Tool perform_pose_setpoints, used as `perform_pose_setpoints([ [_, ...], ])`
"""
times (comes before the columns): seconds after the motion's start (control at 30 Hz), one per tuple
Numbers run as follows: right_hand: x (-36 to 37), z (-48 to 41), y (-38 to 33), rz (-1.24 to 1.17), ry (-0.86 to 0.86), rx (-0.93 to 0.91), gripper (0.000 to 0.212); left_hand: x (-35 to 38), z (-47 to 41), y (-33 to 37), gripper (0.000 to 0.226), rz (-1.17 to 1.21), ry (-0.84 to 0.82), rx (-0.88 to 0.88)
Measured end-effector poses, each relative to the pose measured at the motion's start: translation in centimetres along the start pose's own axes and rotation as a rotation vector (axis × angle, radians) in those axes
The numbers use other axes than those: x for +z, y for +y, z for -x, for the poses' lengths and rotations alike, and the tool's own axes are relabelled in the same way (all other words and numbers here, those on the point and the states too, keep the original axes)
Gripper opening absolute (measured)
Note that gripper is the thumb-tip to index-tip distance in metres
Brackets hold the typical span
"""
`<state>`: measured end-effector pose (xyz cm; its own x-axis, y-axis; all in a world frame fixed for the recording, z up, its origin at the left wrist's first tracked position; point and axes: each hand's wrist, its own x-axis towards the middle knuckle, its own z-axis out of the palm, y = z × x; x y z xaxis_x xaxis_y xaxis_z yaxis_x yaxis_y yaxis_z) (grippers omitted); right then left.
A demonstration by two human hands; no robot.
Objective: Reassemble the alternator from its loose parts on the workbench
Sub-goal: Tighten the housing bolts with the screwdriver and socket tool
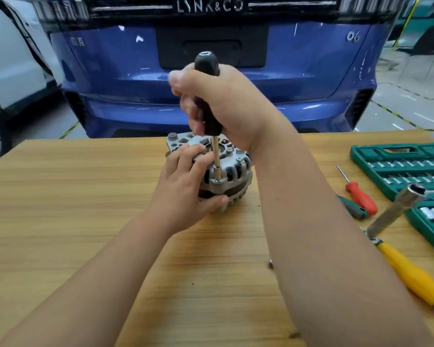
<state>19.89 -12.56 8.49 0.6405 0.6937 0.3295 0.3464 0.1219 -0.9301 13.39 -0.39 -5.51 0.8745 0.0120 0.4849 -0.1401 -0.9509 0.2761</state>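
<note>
The silver alternator point(233, 169) stands on the wooden workbench point(73, 196), near its far middle. My left hand point(186, 189) grips its left side, fingers over the top housing and thumb under the lower rim. My right hand point(223, 103) holds the black handle of a nut driver point(208, 96) upright above it. The driver's metal shaft runs straight down and its socket end sits on a bolt at the housing's front edge. A small loose bolt point(270, 264) lies on the bench beside my right forearm.
A green socket set case point(398, 149) lies open at the right. In front of it are a red screwdriver point(360, 196), a green-handled tool point(353, 209), a yellow-handled tool point(411, 274) and a long metal socket point(396, 211). A blue car point(211, 83) stands beyond the bench.
</note>
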Motion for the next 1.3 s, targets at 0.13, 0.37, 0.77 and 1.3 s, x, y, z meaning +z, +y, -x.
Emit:
perform_pose_setpoints([
  [0.13, -1.8, -0.8, -0.3, -0.202, -0.358, 0.036, 0.011, -0.1, -0.2, -0.4, 0.082, -0.001, 0.003, 0.047],
  [0.37, 1.8, 0.5, 1.0, -0.048, 0.415, -0.060, 0.044, 1.4, 0.3, 1.3, 0.065, -0.010, 0.129, -0.027],
  [0.77, -3.5, -0.6, 0.8, -0.320, -0.385, -0.016, 0.012, 1.2, 0.3, 1.9, 0.071, -0.005, 0.085, -0.060],
  [1.3, 1.7, 1.0, 0.9, -0.093, 0.637, -0.049, 0.044, 1.7, 0.4, 3.4, 0.059, -0.009, 0.199, -0.119],
])
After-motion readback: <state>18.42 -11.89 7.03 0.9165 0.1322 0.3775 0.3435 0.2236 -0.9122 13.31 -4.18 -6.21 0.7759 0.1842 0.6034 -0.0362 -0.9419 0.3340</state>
